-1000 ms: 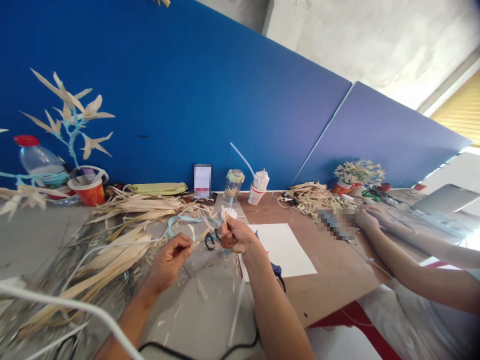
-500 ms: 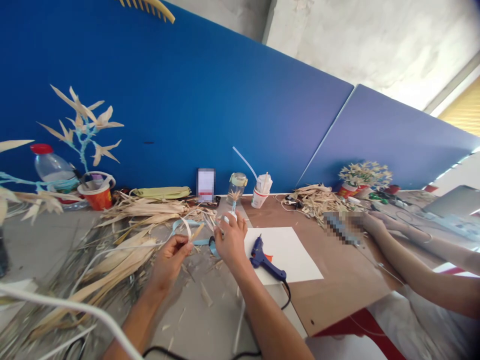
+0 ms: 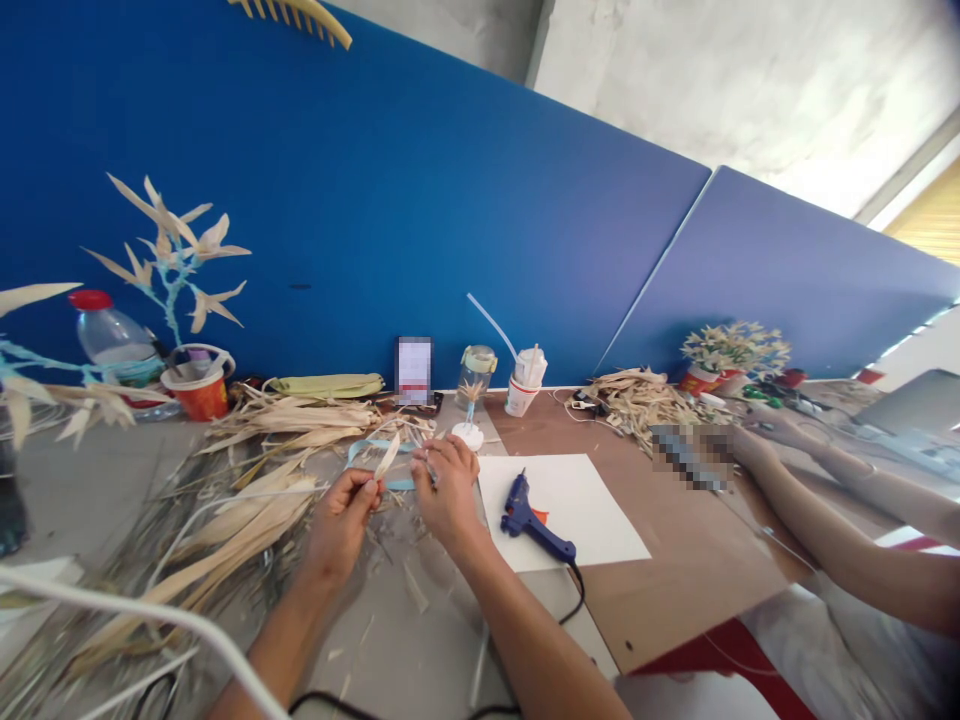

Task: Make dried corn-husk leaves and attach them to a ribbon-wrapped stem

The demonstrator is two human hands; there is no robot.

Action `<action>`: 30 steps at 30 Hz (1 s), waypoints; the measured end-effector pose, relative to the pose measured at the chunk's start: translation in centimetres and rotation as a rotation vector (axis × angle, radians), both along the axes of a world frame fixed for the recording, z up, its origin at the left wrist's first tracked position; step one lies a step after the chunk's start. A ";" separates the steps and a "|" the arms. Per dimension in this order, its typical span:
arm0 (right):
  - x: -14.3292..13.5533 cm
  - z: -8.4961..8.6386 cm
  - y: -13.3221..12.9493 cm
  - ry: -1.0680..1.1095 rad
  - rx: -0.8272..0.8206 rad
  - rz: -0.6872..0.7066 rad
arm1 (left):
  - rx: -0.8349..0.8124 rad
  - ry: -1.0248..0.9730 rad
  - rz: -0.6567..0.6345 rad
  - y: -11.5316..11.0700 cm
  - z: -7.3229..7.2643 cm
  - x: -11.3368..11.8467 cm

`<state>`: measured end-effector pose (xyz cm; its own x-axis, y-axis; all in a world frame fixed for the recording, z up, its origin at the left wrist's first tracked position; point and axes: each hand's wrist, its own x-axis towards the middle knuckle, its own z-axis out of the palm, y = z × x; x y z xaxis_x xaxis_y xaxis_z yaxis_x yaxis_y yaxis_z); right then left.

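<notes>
Between the thumb and fingers of my left hand (image 3: 346,515) is a pale pointed piece of corn husk (image 3: 388,459), its tip up. My right hand (image 3: 448,490) is just to its right, fingers curled and closed together; what they hold, if anything, is hidden. A light blue ribbon (image 3: 401,484) lies on the table between and behind the hands. Past my right fingers a small husk flower (image 3: 472,392) stands upright on a round white base (image 3: 468,436). A blue glue gun (image 3: 536,518) rests on a white sheet (image 3: 600,515) to the right.
Dried corn husks (image 3: 270,510) cover the table's left side. Behind stand a phone (image 3: 414,370), a glass jar (image 3: 478,370) and a paper cup (image 3: 523,395). A red pot (image 3: 204,392) holds a husk plant. At right are another person's arms (image 3: 810,520).
My right hand has moved slightly left and down, uncovering the white base. The husk piece in my left hand has turned more upright with its broad face showing.
</notes>
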<state>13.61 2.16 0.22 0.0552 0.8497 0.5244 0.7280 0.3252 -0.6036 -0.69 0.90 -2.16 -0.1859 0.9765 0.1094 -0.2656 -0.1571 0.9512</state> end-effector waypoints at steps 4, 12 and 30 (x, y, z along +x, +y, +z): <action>-0.4 -0.4 0.0 0.034 0.021 0.024 | 0.021 -0.079 -0.050 0.1 0.0 0.0; -0.7 -1.2 0.0 -0.008 0.002 0.044 | -0.026 -0.226 0.018 0.5 0.6 -0.3; -1.2 -3.3 1.0 -0.365 -0.102 0.138 | 0.111 -0.450 0.088 0.9 1.8 -2.1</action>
<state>12.44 3.14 -3.10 -0.2371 0.8848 0.4011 0.8543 0.3865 -0.3475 -2.80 1.80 -0.40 -0.3206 0.9418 0.1014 -0.6287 -0.2917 0.7209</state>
